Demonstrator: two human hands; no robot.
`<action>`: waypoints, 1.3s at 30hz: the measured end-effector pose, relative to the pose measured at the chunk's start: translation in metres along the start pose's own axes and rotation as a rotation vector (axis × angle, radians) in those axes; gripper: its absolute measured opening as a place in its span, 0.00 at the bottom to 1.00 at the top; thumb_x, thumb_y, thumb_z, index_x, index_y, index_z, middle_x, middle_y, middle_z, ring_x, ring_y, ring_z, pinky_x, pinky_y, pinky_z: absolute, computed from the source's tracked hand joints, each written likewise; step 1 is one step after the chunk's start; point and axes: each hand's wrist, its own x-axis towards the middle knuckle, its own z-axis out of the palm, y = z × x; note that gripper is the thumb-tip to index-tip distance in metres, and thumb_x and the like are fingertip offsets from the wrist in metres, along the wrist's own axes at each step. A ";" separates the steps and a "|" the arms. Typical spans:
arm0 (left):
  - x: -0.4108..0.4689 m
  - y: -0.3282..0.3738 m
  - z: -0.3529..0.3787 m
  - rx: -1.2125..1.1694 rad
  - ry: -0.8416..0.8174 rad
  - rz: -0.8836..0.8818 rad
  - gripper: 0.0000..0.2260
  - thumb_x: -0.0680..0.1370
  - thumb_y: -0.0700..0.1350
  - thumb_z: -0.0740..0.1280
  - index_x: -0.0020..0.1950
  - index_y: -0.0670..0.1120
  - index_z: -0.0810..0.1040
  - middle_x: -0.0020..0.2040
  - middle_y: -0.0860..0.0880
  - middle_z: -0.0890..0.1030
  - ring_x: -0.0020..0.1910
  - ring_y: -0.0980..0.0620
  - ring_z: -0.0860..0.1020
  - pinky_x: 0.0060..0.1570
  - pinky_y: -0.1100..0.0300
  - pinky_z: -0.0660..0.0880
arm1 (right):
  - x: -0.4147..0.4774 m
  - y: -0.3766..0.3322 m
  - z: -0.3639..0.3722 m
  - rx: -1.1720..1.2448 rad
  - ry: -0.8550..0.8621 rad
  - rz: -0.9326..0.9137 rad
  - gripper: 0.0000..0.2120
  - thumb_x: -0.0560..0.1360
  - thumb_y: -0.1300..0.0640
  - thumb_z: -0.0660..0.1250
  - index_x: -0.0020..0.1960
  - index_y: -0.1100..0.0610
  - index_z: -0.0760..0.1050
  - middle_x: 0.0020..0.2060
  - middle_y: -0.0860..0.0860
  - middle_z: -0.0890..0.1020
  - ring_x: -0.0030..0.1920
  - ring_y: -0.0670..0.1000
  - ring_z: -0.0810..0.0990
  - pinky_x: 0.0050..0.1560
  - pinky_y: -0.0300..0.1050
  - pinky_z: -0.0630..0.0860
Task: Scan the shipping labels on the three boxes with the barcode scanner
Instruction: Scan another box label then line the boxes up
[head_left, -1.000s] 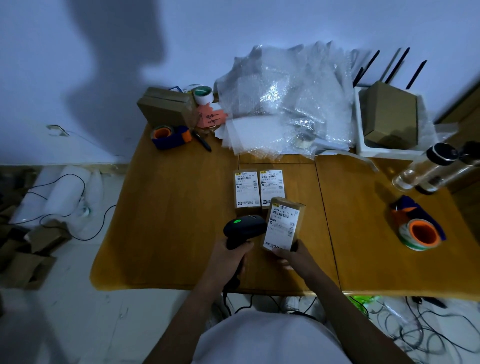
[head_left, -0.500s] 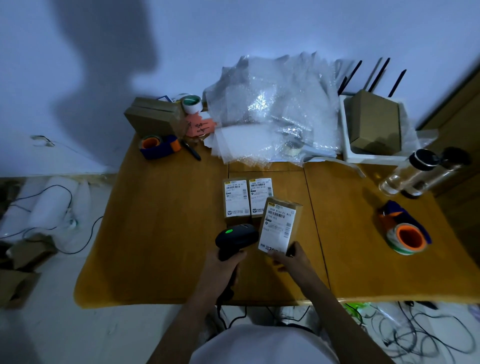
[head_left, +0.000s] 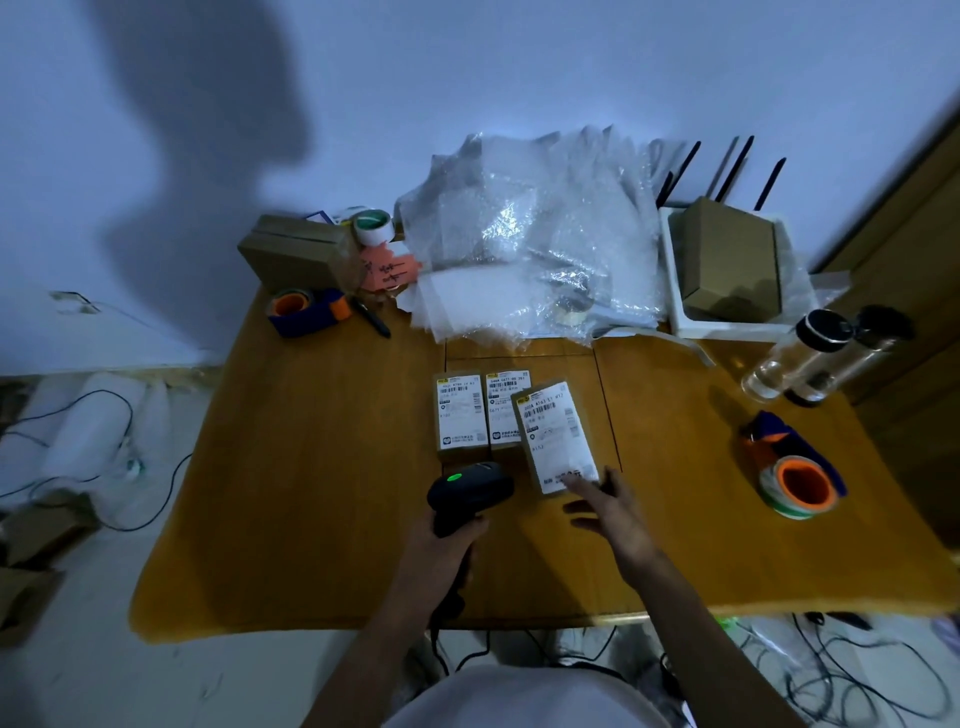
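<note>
- The left hand (head_left: 447, 540) has its grip clamped around the handle of the black barcode scanner (head_left: 470, 491), whose head points away from the person and shows a small green light on top.
- The scanner hangs over the wooden table (head_left: 322, 467), just in front of the near ends of the two boxes that lie flat.
- The right hand (head_left: 610, 512) is blurred, its fingers spread apart and holding nothing; the fingertips reach the near edge of the third box (head_left: 558, 439), though whether they touch it cannot be told.
- This third box lies label up, turned at a slant, and its far left corner overlaps the middle box (head_left: 505, 408).
- The left box (head_left: 461, 415) sits just beside the middle box, both label up and side by side near the table's centre.
- A heap of bubble wrap (head_left: 530, 234) fills the far middle of the table.
- A blue-and-orange tape dispenser (head_left: 795, 480) lies well to the right of the boxes.
- A clear bottle (head_left: 800, 358) lies on its side at the far right.
- A white tray (head_left: 675, 291) at the far right carries a plain brown carton (head_left: 727, 260).
</note>
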 end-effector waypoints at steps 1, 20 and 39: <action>0.000 0.001 0.000 0.005 0.001 0.004 0.07 0.78 0.45 0.72 0.47 0.41 0.80 0.32 0.44 0.76 0.27 0.51 0.74 0.30 0.59 0.72 | 0.002 -0.004 -0.002 0.019 0.012 -0.002 0.28 0.71 0.46 0.77 0.64 0.57 0.73 0.54 0.57 0.83 0.49 0.57 0.86 0.47 0.51 0.84; -0.006 0.002 -0.006 0.021 0.041 -0.021 0.07 0.79 0.41 0.69 0.43 0.40 0.79 0.27 0.47 0.76 0.24 0.52 0.73 0.27 0.61 0.72 | 0.055 -0.034 -0.001 0.522 0.145 0.221 0.10 0.77 0.51 0.71 0.55 0.53 0.78 0.46 0.52 0.82 0.42 0.51 0.79 0.40 0.46 0.74; -0.009 -0.003 -0.016 -0.004 0.054 -0.035 0.07 0.79 0.42 0.70 0.43 0.41 0.78 0.29 0.47 0.75 0.26 0.52 0.73 0.29 0.61 0.72 | 0.101 -0.004 0.021 0.149 0.263 0.285 0.21 0.77 0.46 0.70 0.63 0.59 0.75 0.54 0.58 0.83 0.46 0.56 0.84 0.47 0.54 0.83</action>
